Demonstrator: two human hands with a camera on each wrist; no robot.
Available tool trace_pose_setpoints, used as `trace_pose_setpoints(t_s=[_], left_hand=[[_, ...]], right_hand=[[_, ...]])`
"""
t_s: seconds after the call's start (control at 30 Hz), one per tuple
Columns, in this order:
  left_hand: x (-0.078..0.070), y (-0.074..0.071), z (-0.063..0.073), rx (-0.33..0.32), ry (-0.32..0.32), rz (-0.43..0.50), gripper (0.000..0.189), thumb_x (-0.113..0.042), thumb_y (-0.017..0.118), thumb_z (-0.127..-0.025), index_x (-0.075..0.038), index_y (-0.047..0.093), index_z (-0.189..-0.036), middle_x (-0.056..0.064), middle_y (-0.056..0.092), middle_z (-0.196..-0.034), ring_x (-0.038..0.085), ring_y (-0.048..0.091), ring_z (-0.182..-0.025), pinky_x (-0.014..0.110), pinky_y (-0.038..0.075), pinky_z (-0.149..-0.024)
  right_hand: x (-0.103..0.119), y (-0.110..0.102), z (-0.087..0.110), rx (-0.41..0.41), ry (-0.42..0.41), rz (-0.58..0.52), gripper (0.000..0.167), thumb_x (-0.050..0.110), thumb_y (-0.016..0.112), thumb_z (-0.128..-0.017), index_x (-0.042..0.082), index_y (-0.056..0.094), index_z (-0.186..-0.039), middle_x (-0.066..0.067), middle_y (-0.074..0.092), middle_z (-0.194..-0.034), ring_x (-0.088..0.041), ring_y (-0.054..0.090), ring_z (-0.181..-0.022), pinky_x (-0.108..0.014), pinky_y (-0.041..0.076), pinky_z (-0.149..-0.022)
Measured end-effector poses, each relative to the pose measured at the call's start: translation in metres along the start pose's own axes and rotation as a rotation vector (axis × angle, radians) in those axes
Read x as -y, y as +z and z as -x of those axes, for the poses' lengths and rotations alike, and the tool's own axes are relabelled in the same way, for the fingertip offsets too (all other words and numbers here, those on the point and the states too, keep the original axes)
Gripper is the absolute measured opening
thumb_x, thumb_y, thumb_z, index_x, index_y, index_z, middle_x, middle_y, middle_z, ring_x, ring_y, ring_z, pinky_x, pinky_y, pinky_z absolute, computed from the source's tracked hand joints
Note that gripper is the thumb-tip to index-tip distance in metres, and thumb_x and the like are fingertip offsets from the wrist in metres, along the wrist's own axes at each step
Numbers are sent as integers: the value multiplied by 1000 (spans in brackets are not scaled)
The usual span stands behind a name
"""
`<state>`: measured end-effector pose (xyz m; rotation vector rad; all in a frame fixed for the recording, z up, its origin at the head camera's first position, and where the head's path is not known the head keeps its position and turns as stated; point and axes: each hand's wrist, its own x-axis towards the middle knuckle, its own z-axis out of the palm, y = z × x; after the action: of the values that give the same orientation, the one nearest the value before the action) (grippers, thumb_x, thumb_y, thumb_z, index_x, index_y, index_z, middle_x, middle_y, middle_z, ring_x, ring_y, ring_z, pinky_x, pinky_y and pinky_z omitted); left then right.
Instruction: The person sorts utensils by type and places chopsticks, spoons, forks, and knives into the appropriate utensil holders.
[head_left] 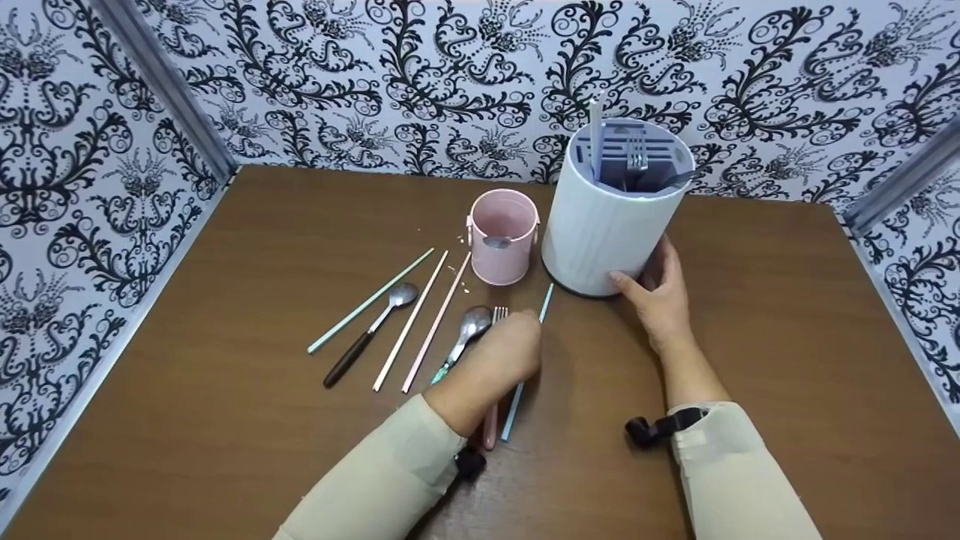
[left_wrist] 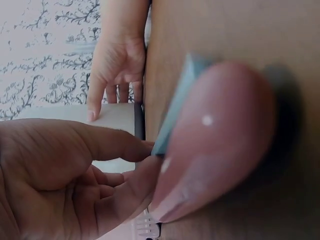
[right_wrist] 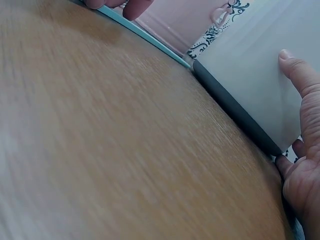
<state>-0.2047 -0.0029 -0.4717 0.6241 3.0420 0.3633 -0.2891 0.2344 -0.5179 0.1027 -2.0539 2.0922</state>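
Observation:
My left hand (head_left: 510,345) pinches a light blue chopstick (head_left: 514,411) between thumb and finger, low over the table. Beside that chopstick lies a fork with a pink handle (left_wrist: 225,130), partly hidden under the hand in the head view. A spoon (head_left: 475,322) with a patterned green handle is just left of the fork. My right hand (head_left: 664,296) grips the white utensil holder (head_left: 600,232) low on its right side, thumb on the front. Inside the holder stand a fork (head_left: 637,154), a pale upright stick (head_left: 596,139) and a dark utensil.
A small pink bucket (head_left: 500,259) stands left of the holder. Further left lie a green chopstick (head_left: 371,300), a black-handled spoon (head_left: 349,360), a cream chopstick (head_left: 411,321) and a pink chopstick (head_left: 436,322). Patterned walls (head_left: 465,90) border the wooden table (head_left: 247,247).

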Motion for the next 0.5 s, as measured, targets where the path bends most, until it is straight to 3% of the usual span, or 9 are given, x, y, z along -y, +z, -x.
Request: trace_pose_setpoints(t_s=[0.2, 0.5], left_hand=[[4, -2, -3, 75, -40, 123, 19, 2, 69, -79, -1, 67, -97, 14, 72, -90, 29, 73, -81, 42, 62, -74], [6, 0, -3, 71, -44, 151, 24, -4, 75, -75, -1, 65, -97, 13, 72, -89, 29, 71, -80, 43, 61, -75]], right_hand=[[0, 2, -1, 0, -1, 6, 98, 2, 79, -88, 9, 20, -166, -8, 26, -172, -20, 24, -158, -40, 19, -132], [0, 0, 1, -4, -1, 9, 97, 1, 79, -88, 9, 20, -165, -9, 28, -171, -19, 29, -156, -39, 22, -132]])
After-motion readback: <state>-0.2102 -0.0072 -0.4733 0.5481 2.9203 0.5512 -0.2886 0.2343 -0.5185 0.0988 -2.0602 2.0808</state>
